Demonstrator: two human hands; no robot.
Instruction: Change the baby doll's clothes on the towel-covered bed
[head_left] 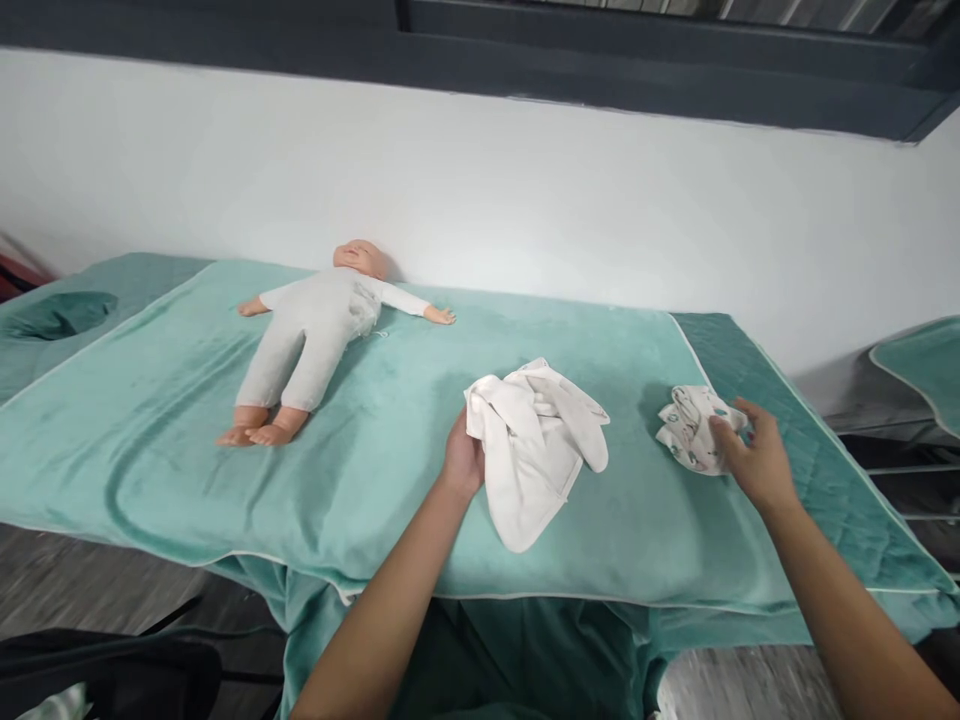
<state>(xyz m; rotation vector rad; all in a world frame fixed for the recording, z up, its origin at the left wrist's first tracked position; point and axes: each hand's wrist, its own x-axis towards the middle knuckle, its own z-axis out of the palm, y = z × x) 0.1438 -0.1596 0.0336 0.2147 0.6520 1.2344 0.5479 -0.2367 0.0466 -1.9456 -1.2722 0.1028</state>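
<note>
Teal towel (360, 470): left hand (463, 460) clutches crumpled cream garment (536, 445); right hand (756, 458), half-open, touches small patterned cloth (691, 430).

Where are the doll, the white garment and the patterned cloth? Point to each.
doll (307, 335), head view, on its torso.
white garment (532, 445), head view, on its bunched middle.
patterned cloth (686, 432), head view, on its left half.

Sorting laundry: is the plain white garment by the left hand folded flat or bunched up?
Bunched up: the plain white cloth garment sits in loose crumpled folds beside the left hand.
</note>
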